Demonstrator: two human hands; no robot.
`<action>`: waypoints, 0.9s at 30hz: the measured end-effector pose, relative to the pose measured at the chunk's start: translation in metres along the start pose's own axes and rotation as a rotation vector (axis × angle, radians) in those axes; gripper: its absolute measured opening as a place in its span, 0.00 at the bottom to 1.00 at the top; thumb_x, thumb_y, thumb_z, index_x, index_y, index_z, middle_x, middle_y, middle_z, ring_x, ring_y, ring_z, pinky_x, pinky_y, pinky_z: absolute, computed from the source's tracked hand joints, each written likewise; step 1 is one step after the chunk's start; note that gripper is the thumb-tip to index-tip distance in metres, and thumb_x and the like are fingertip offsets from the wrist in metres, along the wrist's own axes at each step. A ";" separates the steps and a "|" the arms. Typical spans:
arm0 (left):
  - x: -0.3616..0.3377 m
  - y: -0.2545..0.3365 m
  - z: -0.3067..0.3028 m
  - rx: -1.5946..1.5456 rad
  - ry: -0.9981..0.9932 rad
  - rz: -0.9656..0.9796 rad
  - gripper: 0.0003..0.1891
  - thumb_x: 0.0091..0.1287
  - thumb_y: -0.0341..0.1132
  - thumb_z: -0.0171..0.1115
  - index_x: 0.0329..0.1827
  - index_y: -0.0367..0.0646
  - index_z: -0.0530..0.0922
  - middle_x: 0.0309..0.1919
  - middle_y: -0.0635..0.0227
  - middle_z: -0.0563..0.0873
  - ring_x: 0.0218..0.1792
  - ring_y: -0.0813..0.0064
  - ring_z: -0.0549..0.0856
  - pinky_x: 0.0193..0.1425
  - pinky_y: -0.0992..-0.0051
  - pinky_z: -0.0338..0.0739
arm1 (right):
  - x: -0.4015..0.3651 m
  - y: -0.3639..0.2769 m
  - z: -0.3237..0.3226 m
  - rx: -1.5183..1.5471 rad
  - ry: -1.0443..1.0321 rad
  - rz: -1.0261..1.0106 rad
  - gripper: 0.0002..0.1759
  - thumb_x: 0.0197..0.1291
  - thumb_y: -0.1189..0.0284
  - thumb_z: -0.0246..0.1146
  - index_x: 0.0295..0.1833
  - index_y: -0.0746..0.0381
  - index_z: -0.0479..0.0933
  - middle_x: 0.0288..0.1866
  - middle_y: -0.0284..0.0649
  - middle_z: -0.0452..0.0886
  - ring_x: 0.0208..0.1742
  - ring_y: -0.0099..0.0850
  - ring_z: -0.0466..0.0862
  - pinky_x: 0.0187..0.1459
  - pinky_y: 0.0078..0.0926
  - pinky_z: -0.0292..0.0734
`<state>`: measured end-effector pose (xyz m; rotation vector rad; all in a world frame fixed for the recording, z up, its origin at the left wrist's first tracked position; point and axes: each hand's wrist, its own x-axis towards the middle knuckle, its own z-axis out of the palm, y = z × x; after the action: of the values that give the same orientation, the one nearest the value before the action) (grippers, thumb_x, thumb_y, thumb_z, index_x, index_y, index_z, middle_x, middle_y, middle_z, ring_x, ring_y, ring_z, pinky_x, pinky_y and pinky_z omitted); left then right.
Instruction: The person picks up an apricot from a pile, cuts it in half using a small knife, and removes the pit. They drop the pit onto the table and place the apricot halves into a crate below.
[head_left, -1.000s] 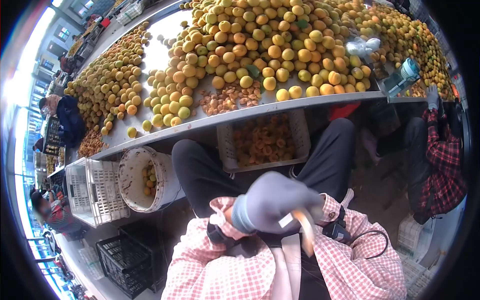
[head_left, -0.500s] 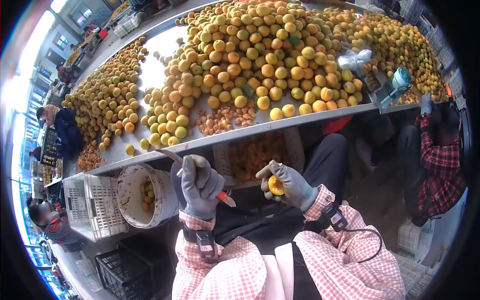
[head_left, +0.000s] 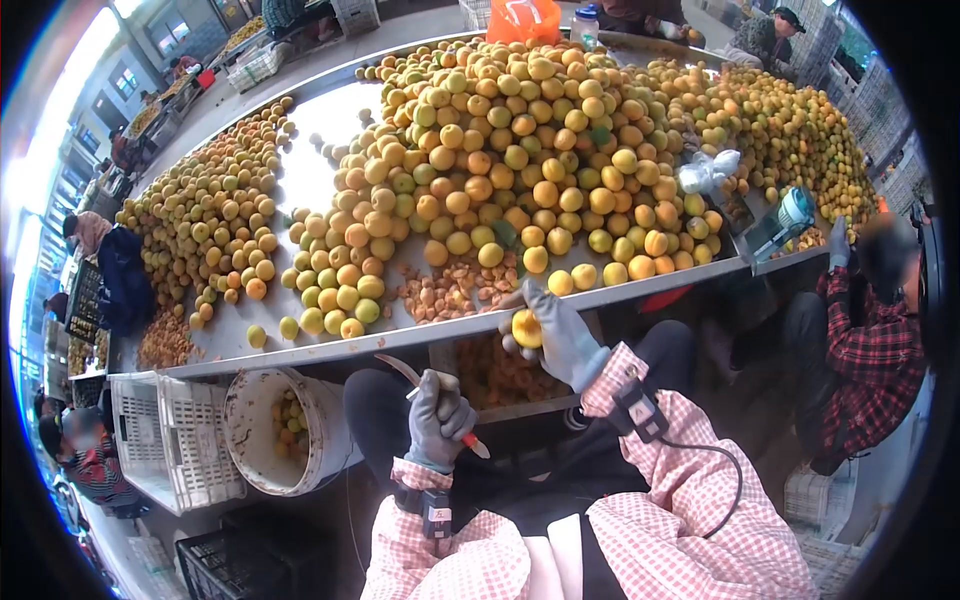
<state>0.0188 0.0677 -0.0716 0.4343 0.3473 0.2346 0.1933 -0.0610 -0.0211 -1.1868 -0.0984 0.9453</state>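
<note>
Apricot [head_left: 526, 328] pinched in gloved right hand [head_left: 560, 335] at desk [head_left: 320, 350] edge, near loose pits [head_left: 450, 290] (possibly halves; blurry). Left hand [head_left: 437, 420] fisted round knife [head_left: 398, 368], lower down. Keep blade clear of right hand; turn fruit, not knife.

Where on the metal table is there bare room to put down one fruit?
Bare metal shows in the channel between the left pile and the middle pile, and along the front edge left of the loose fruit. It is crowded by the heap of pits, left of the right hand holding a fruit. The left hand holds a knife.
</note>
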 end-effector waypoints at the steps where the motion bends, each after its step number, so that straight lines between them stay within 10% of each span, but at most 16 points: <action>1: 0.000 -0.002 -0.002 0.015 0.012 -0.014 0.18 0.76 0.49 0.49 0.38 0.43 0.78 0.12 0.81 0.59 0.09 0.87 0.56 0.13 0.82 0.53 | 0.010 -0.004 0.002 0.021 0.051 0.023 0.31 0.69 0.41 0.47 0.49 0.61 0.74 0.32 0.35 0.80 0.30 0.23 0.82 0.24 0.15 0.70; 10: 0.004 0.003 -0.016 0.051 0.047 0.018 0.17 0.76 0.46 0.51 0.37 0.42 0.77 0.12 0.80 0.59 0.08 0.87 0.56 0.13 0.81 0.53 | 0.005 0.049 -0.024 -0.126 -0.100 0.237 0.28 0.69 0.44 0.51 0.47 0.60 0.76 0.36 0.36 0.83 0.33 0.23 0.83 0.31 0.19 0.77; 14: 0.009 -0.004 -0.015 0.124 0.018 0.023 0.16 0.75 0.46 0.51 0.37 0.42 0.76 0.12 0.79 0.60 0.08 0.86 0.57 0.12 0.80 0.54 | 0.058 0.183 -0.116 -0.583 0.224 -0.249 0.16 0.70 0.62 0.59 0.47 0.65 0.79 0.41 0.38 0.84 0.45 0.32 0.83 0.48 0.29 0.77; 16: 0.009 -0.006 -0.017 0.152 0.023 0.016 0.16 0.74 0.46 0.53 0.36 0.42 0.76 0.12 0.78 0.60 0.08 0.85 0.58 0.11 0.80 0.54 | 0.018 0.124 -0.074 -1.049 0.195 -0.188 0.16 0.71 0.63 0.56 0.43 0.67 0.80 0.41 0.47 0.83 0.42 0.38 0.83 0.46 0.30 0.77; 18: 0.010 -0.007 -0.016 0.174 0.041 0.005 0.16 0.74 0.46 0.54 0.36 0.42 0.76 0.12 0.79 0.60 0.08 0.85 0.58 0.11 0.80 0.53 | 0.013 0.126 -0.068 -0.221 -0.028 -0.157 0.15 0.73 0.66 0.54 0.47 0.67 0.77 0.42 0.45 0.83 0.43 0.32 0.83 0.49 0.30 0.77; 22: 0.014 -0.010 -0.011 0.212 0.026 -0.026 0.15 0.74 0.46 0.55 0.36 0.43 0.76 0.11 0.79 0.59 0.08 0.85 0.57 0.12 0.80 0.53 | 0.021 0.045 -0.030 -0.690 -0.115 -0.301 0.20 0.68 0.58 0.60 0.54 0.64 0.75 0.43 0.45 0.82 0.43 0.40 0.84 0.50 0.34 0.77; 25: 0.018 -0.013 -0.011 0.272 0.057 -0.072 0.15 0.73 0.45 0.55 0.35 0.43 0.76 0.11 0.79 0.59 0.08 0.85 0.57 0.12 0.81 0.52 | 0.053 0.018 -0.008 -1.016 0.360 -0.863 0.34 0.59 0.60 0.67 0.68 0.60 0.65 0.62 0.47 0.75 0.61 0.50 0.73 0.63 0.39 0.68; 27: 0.020 -0.015 -0.013 0.307 0.066 -0.077 0.15 0.73 0.45 0.56 0.35 0.43 0.76 0.11 0.78 0.59 0.08 0.85 0.57 0.12 0.81 0.52 | 0.061 0.007 -0.012 -0.944 0.335 -0.836 0.34 0.60 0.60 0.67 0.67 0.61 0.66 0.63 0.48 0.74 0.64 0.48 0.72 0.65 0.38 0.67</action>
<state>0.0347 0.0654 -0.0947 0.7151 0.4667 0.1206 0.2339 -0.0282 -0.0560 -1.9122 -0.7691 -0.1074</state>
